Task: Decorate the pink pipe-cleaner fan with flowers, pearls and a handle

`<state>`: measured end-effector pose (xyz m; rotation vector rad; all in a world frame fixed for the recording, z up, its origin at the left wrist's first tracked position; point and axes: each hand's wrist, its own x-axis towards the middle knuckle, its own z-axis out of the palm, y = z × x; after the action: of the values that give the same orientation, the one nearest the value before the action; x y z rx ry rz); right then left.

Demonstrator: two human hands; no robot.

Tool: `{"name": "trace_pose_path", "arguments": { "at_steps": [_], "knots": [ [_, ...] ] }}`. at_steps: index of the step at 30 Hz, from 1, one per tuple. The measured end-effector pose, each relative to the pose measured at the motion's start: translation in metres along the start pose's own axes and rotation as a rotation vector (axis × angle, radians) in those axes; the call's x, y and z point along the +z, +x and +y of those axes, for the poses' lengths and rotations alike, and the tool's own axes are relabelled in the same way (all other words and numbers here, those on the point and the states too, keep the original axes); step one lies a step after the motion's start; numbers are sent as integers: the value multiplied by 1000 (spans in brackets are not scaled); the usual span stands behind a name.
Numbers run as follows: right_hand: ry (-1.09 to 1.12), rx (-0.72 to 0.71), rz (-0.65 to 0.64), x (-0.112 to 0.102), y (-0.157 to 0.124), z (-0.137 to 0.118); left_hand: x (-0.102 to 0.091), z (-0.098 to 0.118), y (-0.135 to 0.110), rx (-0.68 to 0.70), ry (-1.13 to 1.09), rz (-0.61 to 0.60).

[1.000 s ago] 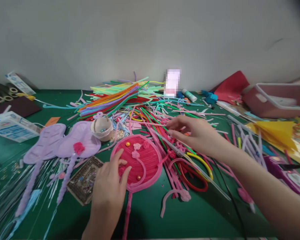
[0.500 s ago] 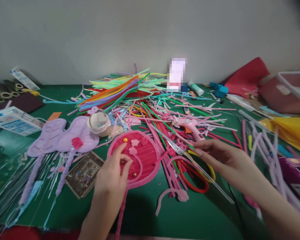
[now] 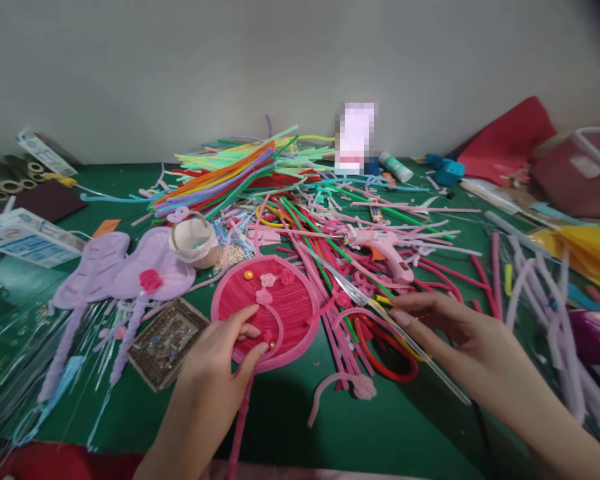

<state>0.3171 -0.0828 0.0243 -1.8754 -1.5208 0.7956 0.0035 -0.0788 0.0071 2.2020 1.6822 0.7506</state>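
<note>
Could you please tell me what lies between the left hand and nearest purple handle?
The head view shows a rectangular tray between the left hand and purple handle.

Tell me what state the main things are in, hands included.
Round red fuzzy fan: lying flat, fuzzy pink flowers and gold round beads on it.
Left hand: over the fan, thumb and forefinger apart.
Right hand: thumb and forefinger close together; anything held is unclear.
Brown rectangular tray: open, holding small shiny bits.
Pink plastic glue gun: lying on its side.
Pale round tub: open-topped.
White-and-green cylindrical tube: lying on its side.
</note>
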Motion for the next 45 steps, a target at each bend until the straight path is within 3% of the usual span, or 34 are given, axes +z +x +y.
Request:
{"name": "trace_pose_path", "arguments": {
  "at_steps": [4,7,11,20,25,31,36,40,45],
  "knots": [
    [-11,6,-12,1,-4,-5,-3,9,0,55,-56,15],
    [8,-25,-21,4,-6,-5,-3,14,9,-52,-74,98],
    [-1,-36,-26,6,-8,-3,2,16,26,-247,-206,1],
    [12,-72,-52,8,-12,0,12,12,25,-310,-182,10],
    [8,-69,-47,9,-13,-2,16,15,25,-162,-123,25],
    [-4,-79,-24,7,-14,-4,17,15,20,-94,-111,43],
    [-8,25,63,1,-6,-2,15,16,9,198,170,206],
    [-117,62,202,-7,13,-5,16,19,-1,377,323,76],
    [-405,-57,214,-5,39,3,21,17,-8,391,317,51]
  ]
}}
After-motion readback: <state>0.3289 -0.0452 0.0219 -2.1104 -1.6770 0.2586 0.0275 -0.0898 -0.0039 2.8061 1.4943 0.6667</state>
